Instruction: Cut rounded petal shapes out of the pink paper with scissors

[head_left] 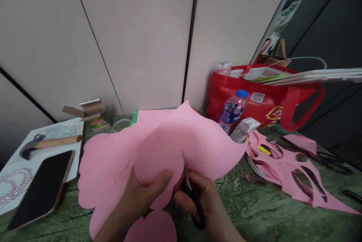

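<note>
A sheet of pink paper (203, 140) is raised in front of me, its rounded lobe curving toward my left hand (151, 193). That hand is closed on the sheet, thumb on top and fingers hidden beneath. Black-handled scissors (195, 206) are gripped in my right hand (203, 193), with the blades pointing up at the paper's curved edge. Only one blade shows clearly; the other is hidden by the sheet. Under and left of my left hand lie pink paper pieces with scalloped, rounded outlines (98, 166). Another rounded pink piece (154, 227) lies near the bottom.
At left are a hammer (53, 142), a phone (42, 189), bead strings (17, 185) and a small opened box (97, 121). At right stand a red bag (254, 94) and a water bottle (233, 110). Pink paper offcuts (296, 178) cover the right side.
</note>
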A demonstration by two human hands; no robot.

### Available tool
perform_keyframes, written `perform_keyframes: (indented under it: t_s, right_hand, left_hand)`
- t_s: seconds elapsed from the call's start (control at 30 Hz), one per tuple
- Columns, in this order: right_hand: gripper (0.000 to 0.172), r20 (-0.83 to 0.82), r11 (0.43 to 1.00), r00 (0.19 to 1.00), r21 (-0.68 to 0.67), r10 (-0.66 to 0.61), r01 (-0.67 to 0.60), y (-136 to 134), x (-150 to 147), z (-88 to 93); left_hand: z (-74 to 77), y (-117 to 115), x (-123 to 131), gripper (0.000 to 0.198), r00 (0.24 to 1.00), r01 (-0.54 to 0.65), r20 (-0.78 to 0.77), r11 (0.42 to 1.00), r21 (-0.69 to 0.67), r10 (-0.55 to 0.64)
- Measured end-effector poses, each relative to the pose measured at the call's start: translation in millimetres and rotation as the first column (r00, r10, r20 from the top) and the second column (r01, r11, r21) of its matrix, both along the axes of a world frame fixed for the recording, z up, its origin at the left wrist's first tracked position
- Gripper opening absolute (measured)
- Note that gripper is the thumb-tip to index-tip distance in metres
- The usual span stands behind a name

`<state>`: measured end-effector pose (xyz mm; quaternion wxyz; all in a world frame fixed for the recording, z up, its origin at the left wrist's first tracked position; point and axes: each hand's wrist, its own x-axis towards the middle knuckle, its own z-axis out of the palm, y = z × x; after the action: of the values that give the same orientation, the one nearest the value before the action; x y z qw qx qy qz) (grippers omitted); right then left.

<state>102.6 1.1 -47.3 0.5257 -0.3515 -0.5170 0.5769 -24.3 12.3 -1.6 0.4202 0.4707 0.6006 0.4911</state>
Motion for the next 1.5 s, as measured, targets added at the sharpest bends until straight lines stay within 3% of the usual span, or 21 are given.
perform_keyframes:
  t_s: [0.47,0.6,0.73,0.87,1.13,1.3,1.5]
  right_hand:
    - [0.032,0.004,0.999,0.999,-0.011,-0.041,0.041,-2.0,-1.8,0.0]
    - [0.026,0.07,0.998,0.997,-0.069,0.013,-0.008,-1.1,0.0,3.6]
    - [0.022,0.045,0.992,0.998,-0.108,-0.054,0.058,-3.6,-4.2,-0.2]
    - [0.02,0.017,0.98,1.0,-0.196,-0.022,0.025,-6.6,-9.4,-3.3]
    - [0.013,0.049,0.985,0.986,-0.06,-0.157,0.16,-1.7,-4.1,-7.8]
    - [0.016,-0.016,0.996,0.998,-0.064,-0.068,0.067,-0.2,-1.2,-5.4]
    - [0.032,-0.102,0.994,0.994,-0.094,0.043,-0.053,-2.0,0.7,3.7]
  left_hand:
    - [0.6,1.5,-3.3,0.031,0.998,0.029,0.046,0.999,0.043,-0.031]
    - [0.1,3.5,-3.9,0.026,0.994,0.058,0.088,0.995,0.086,-0.065]
    - [-2.6,6.3,-3.1,0.024,0.983,0.064,0.164,0.995,0.078,-0.077]
    - [-4.4,6.2,1.9,0.022,0.98,0.017,0.196,0.997,0.079,-0.032]
    - [0.0,0.1,8.1,0.018,0.995,-0.008,0.101,1.0,0.021,0.005]
    - [0.2,-0.1,8.1,0.015,0.994,0.009,0.105,1.0,0.024,-0.011]
    - [0.4,-1.2,7.8,0.024,0.998,0.032,0.054,0.997,0.071,-0.036]
